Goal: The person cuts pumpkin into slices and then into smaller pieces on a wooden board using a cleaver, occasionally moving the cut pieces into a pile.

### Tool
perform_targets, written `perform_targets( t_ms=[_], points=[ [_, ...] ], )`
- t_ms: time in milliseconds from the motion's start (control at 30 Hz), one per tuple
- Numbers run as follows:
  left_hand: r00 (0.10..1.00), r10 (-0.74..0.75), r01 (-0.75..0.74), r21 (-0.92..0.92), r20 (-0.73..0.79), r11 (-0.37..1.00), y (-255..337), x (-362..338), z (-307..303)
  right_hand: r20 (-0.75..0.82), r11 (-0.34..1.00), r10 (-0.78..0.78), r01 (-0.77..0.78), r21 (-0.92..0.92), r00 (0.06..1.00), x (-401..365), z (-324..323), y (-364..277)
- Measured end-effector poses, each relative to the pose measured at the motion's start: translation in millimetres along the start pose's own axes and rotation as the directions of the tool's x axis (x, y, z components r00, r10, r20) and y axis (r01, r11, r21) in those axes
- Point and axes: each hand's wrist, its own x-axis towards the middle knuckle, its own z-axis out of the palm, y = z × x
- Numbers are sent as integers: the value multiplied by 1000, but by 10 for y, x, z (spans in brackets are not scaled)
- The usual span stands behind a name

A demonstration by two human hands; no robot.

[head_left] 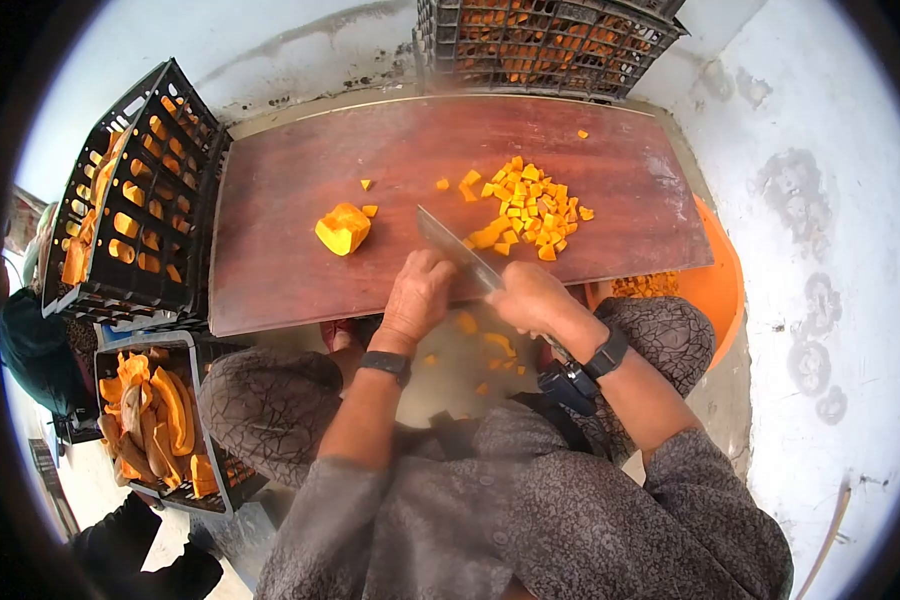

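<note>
My right hand (532, 297) is closed round the handle of a large knife (455, 245), whose blade slants up and left over the red-brown board (300, 200). Close against the blade's left side is my left hand (420, 290), its fingers curled; whether they hold anything is hidden. Many orange pumpkin cubes (535, 205) lie in a pile to the right of the blade, with some pieces right beside it. Left of my hands sits a larger pumpkin chunk (343, 229), two small bits near it.
Black crates of pumpkin stand at the left (150, 190) and behind the board (550, 45). A grey crate (195, 400) holds long pumpkin slices at lower left. An orange tub (725, 270) with cut pieces is under the board's right edge. Another person's dark-clothed legs (140, 560) show at lower left.
</note>
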Motion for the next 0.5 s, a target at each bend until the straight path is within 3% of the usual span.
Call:
perform_targets(
  t_ms=[100, 200, 500],
  points=[
    [999, -28, 28, -4, 22, 1000, 9, 10, 2, 91, 987, 106, -116, 110, 990, 11, -38, -80],
    [1000, -26, 25, 4, 9, 1000, -17, 8, 31, 142, 986, 113, -128, 105, 983, 70, -61, -123],
    [999, -16, 16, -1, -38, 1000, 6, 6, 32, 96, 981, 81, -97, 169, 992, 287, 91, -209]
  ],
)
